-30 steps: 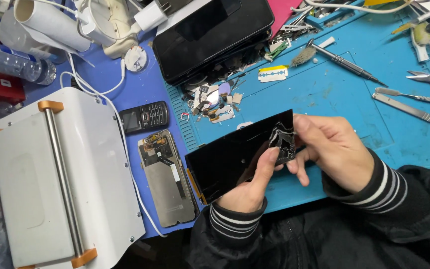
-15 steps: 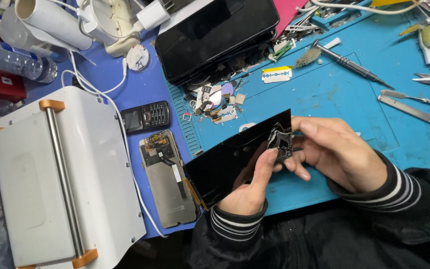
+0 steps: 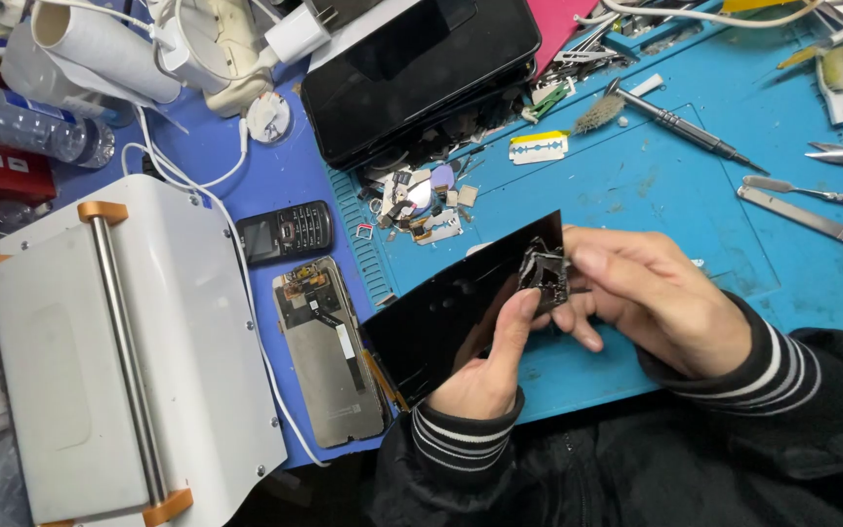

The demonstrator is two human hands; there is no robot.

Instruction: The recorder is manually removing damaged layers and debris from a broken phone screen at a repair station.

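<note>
My left hand (image 3: 488, 363) holds a black glossy phone panel (image 3: 446, 312) from beneath, thumb up against its right end. My right hand (image 3: 658, 293) pinches a small dark broken part (image 3: 543, 268) at the panel's upper right corner. Both hands hover over the blue work mat (image 3: 636, 185). A stripped phone frame (image 3: 327, 351) with exposed flex cables lies just left of the panel, at the mat's edge.
A white machine with a metal roller and orange ends (image 3: 119, 361) fills the left. A small keypad phone (image 3: 287, 231), a black tablet (image 3: 420, 68), scattered small parts (image 3: 420, 195), a razor blade (image 3: 539, 147), a screwdriver (image 3: 685, 127), and tweezers (image 3: 817, 210) lie around.
The hands and panel stay nearly where they were; my right fingers shifted slightly on the small part at the panel's corner.
</note>
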